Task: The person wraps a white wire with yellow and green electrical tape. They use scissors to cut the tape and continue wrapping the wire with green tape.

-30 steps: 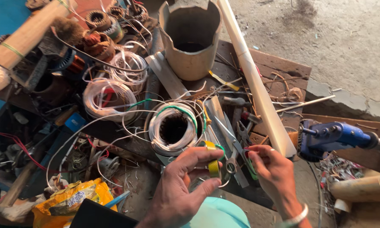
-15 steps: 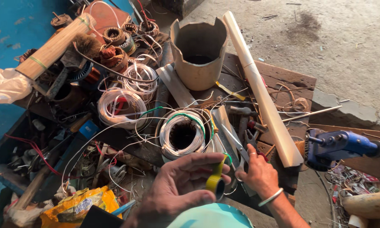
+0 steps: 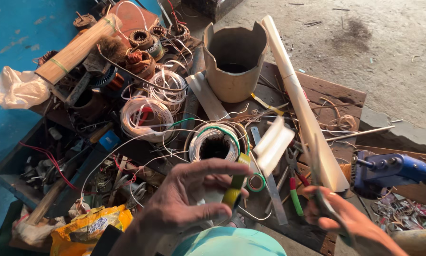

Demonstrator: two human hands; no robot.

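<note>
My left hand is raised over the cluttered wooden board, thumb and fingers pinching a yellow tape roll held on edge. My right hand is low at the right, closed around a dark, blurred tool that looks like scissors, its tip pointing up. Just beyond the tape roll lies a coil of white and green wire. A folded white strip sits between the two hands.
A notched cardboard cylinder stands behind, beside a long pale tube. More wire coils, motor windings, pliers, a green tape ring, a blue power drill, a stick bundle and a yellow bag crowd the area.
My right hand has swung out to the right and now grips the scissors-like tool. My left hand has risen a little with the tape roll. The view has tilted slightly.
</note>
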